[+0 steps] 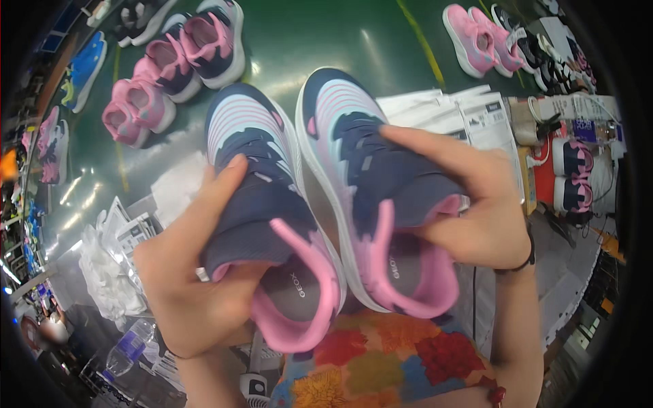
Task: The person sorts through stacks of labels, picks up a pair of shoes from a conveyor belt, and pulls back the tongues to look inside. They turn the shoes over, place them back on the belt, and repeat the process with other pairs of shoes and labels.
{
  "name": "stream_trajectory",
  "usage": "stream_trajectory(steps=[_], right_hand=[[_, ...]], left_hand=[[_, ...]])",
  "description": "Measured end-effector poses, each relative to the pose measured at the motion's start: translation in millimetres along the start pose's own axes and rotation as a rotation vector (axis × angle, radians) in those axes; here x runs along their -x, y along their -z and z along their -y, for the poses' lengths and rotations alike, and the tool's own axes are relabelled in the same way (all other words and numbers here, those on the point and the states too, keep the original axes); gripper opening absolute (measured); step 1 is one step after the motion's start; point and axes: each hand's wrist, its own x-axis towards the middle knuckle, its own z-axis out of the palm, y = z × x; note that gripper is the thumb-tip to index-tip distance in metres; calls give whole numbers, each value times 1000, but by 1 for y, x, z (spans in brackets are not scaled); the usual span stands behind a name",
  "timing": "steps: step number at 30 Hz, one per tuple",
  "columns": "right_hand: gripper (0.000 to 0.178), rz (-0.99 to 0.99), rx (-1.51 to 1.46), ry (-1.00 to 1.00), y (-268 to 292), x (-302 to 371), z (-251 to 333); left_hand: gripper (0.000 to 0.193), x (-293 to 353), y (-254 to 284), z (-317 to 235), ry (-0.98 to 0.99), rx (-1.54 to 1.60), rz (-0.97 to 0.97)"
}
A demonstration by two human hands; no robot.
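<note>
Two sneakers are held up side by side in front of me, toes pointing away, with navy tongues, pink collars and striped pale blue toes. My left hand (204, 272) is closed on the left sneaker (255, 146), its thumb along the upper and its fingers inside the opening. Round the right sneaker (340, 102) my right hand (469, 204) is closed, thumb on the laces and fingers tucked under the tongue. The inner soles of the two sneakers lie close together. Grey insoles show inside both.
Pink and navy sneakers (166, 64) stand in a row on the green table (333, 41) at far left. Pink sneakers (469, 41) stand far right. Printed sheets (483, 122) lie beyond my right hand, crumpled white paper (109, 272) and a plastic bottle (129, 347) at left.
</note>
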Motion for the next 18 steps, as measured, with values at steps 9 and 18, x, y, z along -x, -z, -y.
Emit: stream_trajectory(steps=[9,18], right_hand=[[51,-326,-1462,-315,-7,47,-21],[46,-359,-1098,-457,-23,-3,-38]], left_hand=[[60,-42,-98,50,251,857,-379],[56,-68,-93,77,486,1344,-156]])
